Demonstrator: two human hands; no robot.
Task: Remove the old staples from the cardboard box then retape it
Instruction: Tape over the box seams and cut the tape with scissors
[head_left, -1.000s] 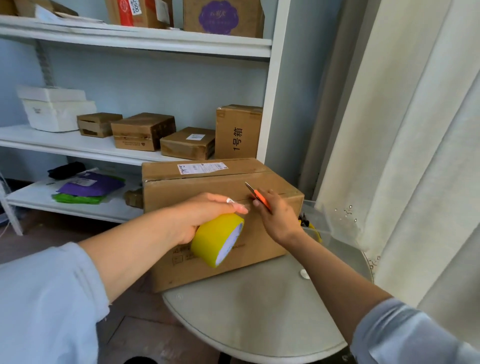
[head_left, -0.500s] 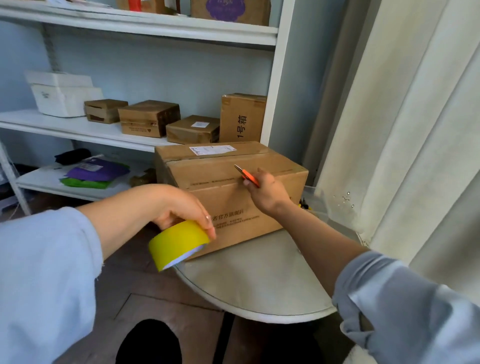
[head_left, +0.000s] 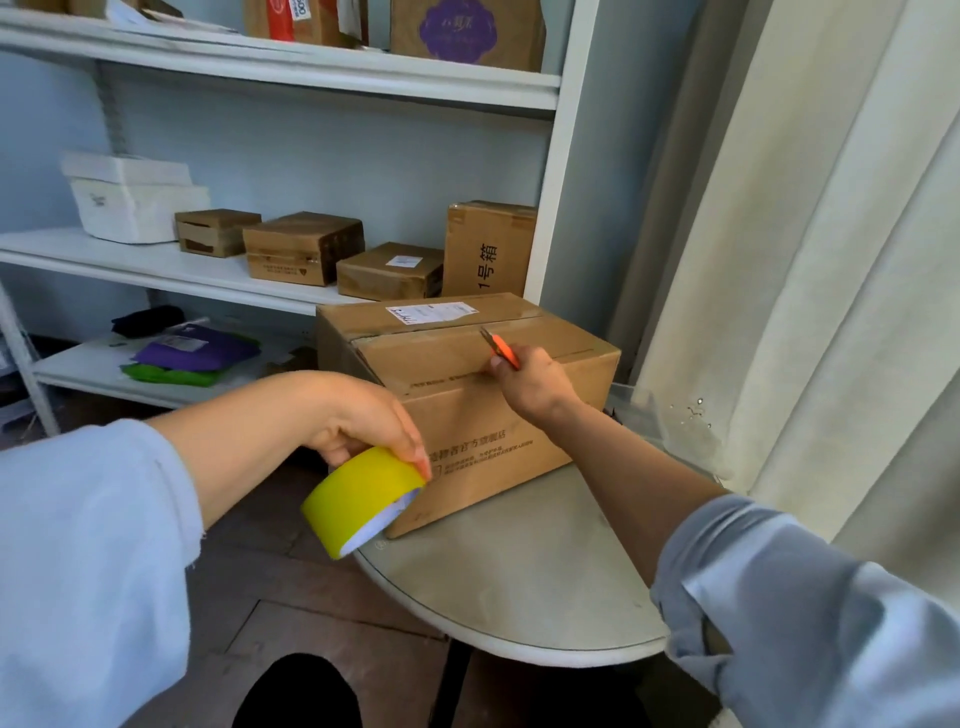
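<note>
Cardboard box (head_left: 488, 415) sits on the round table (head_left: 519, 587), flaps closed, contents hidden, long axis running left-right. Right hand (head_left: 535, 382) grips an orange utility knife (head_left: 501, 351) at the box's top front edge, blade pointing up and left. Left hand (head_left: 363, 421) holds a yellow tape roll (head_left: 358, 499) just beside the box's near corner

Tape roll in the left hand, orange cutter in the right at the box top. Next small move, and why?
Probably bring the yellow tape roll up to the cardboard box top. The left hand holds it low by the near corner, off the seam, while the right hand holds the orange cutter at the top edge.
</note>
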